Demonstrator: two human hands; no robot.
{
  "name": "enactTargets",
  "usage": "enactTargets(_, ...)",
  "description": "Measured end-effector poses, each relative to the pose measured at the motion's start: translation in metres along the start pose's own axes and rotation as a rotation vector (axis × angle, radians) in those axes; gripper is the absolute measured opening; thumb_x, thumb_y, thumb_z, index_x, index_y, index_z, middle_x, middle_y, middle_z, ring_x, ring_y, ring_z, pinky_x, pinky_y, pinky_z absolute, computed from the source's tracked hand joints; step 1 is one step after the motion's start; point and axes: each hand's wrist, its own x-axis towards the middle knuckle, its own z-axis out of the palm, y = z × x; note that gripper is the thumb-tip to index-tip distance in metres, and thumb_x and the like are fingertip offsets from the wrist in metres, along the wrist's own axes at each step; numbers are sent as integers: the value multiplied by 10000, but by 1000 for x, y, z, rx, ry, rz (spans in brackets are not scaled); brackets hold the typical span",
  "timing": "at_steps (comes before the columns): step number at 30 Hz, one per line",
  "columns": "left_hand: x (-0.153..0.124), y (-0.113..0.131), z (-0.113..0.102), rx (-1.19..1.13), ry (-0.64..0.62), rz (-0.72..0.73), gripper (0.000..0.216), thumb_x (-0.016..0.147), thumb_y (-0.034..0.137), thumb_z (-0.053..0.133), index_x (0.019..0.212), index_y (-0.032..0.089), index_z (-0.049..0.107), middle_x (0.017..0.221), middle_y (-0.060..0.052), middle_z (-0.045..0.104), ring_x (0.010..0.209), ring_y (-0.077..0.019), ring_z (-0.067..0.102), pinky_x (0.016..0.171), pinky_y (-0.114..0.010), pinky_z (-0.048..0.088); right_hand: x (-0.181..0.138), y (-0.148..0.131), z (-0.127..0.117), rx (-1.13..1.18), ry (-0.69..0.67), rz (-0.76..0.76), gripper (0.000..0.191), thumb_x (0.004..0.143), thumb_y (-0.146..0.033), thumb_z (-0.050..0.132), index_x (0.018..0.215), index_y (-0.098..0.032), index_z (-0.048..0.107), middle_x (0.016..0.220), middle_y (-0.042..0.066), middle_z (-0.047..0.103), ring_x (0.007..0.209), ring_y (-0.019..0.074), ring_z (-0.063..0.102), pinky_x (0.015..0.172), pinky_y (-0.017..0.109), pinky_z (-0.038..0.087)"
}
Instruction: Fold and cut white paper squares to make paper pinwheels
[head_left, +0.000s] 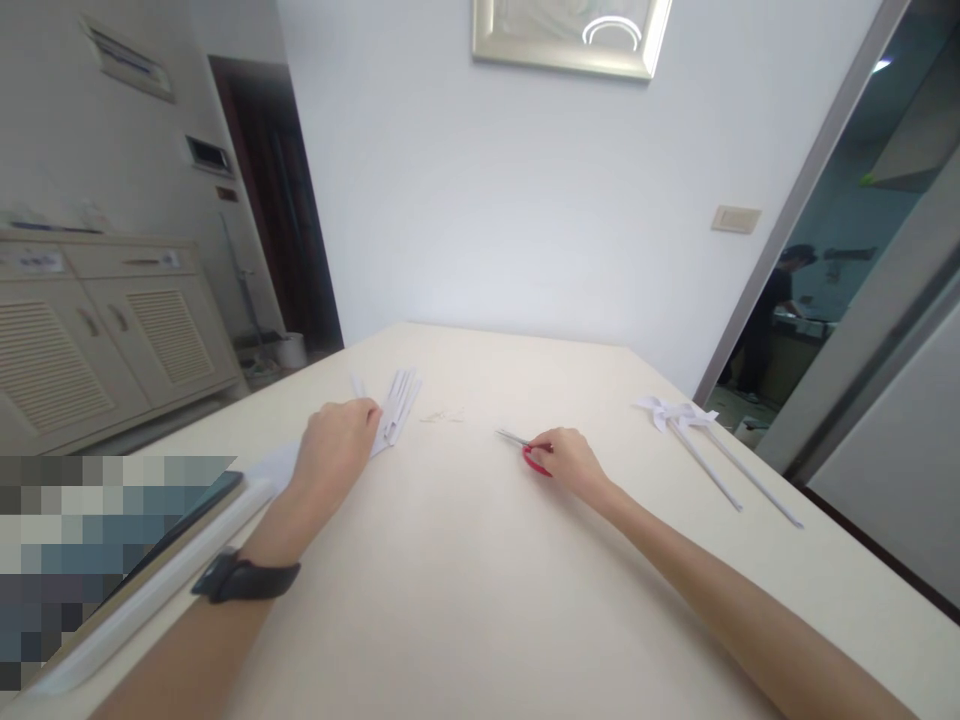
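Note:
My right hand (574,462) is closed on a pair of scissors (535,460) with red handles, just above or on the table; their metal blades point to the left. My left hand (337,440), with a dark band on its wrist, is closed too. A white paper strip (358,384) sticks out past its knuckles, slightly blurred, and the grip on it is mostly hidden. Right beside that hand lies a bundle of narrow white paper sticks (403,400). White paper (274,464) shows under and behind the left wrist.
Two white paper pinwheels (675,412) on sticks lie at the table's right. Tiny scraps (444,415) are scattered near the middle of the table (480,570). A pixelated flat object (112,560) rests at the left edge. Through the right doorway stands a person (772,310).

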Motion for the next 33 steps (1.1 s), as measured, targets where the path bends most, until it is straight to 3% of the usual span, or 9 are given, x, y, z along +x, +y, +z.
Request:
enactTargets(4, 0, 1, 0, -1, -4, -3, 273, 922, 342, 563, 1110, 150, 607, 1086, -73, 645, 944, -207, 635, 829, -423, 534, 2, -22, 10, 5, -61, -96, 238, 936, -302, 566, 1130, -173, 611, 1148, 77, 638, 945, 207, 643, 808, 406, 552)
enactTargets(9, -1, 2, -1, -4, -5, -9, 271, 921, 339, 564, 1110, 149, 607, 1091, -74, 644, 949, -208, 635, 831, -424, 534, 1, -44, 7, -44, -37, -103, 252, 934, -315, 567, 1135, -167, 604, 1161, 84, 630, 983, 222, 631, 840, 439, 535)
enactTargets(12, -1, 2, -3, -5, -5, -13, 271, 922, 339, 563, 1110, 149, 607, 1086, -73, 646, 944, -206, 636, 828, -422, 535, -25, -63, 0, -13, -82, -230, 211, 948, -223, 507, 1104, -183, 643, 1041, 67, 684, 931, 203, 637, 831, 378, 508)
enactTargets(14, -1, 2, -3, -5, -1, -19, 276, 922, 340, 562, 1118, 150, 604, 1094, -75, 644, 954, -210, 634, 835, -428, 532, -50, -76, 1, 28, -156, -357, 279, 908, -132, 495, 1066, -262, 685, 980, 28, 713, 872, 162, 643, 778, 261, 476)
enactTargets(16, -1, 2, -4, -7, 1, -24, 281, 922, 340, 562, 1125, 150, 601, 1104, -77, 640, 964, -213, 631, 842, -433, 529, -64, -83, 6, 24, -217, -424, 317, 842, -84, 532, 1019, -280, 707, 882, 14, 717, 823, 164, 643, 715, 246, 461)
enactTargets(20, -2, 4, -6, -25, -13, -19, 275, 921, 338, 565, 1117, 149, 604, 1101, -76, 641, 958, -211, 633, 834, -428, 533, -37, -65, 13, -52, -161, -296, 182, 925, -183, 523, 1036, -180, 666, 952, 73, 689, 879, 208, 642, 768, 355, 509)
enactTargets(24, -4, 4, -7, -39, -31, -7, 269, 920, 337, 566, 1108, 148, 607, 1089, -74, 645, 939, -205, 638, 820, -417, 539, 0, -34, -4, -36, -99, -205, 249, 933, -323, 569, 1118, -162, 609, 1130, 75, 642, 946, 212, 641, 823, 425, 539)
enactTargets(28, -4, 4, -6, -35, -34, -13, 272, 921, 335, 565, 1117, 151, 604, 1106, -77, 640, 955, -208, 633, 829, -421, 536, -24, -17, -24, 68, -139, -300, 330, 980, -196, 419, 1255, -240, 596, 1103, 70, 664, 979, 204, 618, 845, 365, 491)
enactTargets(33, -2, 4, -3, -42, -44, -18, 274, 920, 336, 565, 1121, 152, 604, 1115, -78, 637, 967, -212, 630, 839, -428, 532, -55, 18, -41, 133, -298, -368, 377, 905, -144, 498, 1164, -339, 691, 1039, 30, 700, 952, 196, 613, 800, 288, 468)
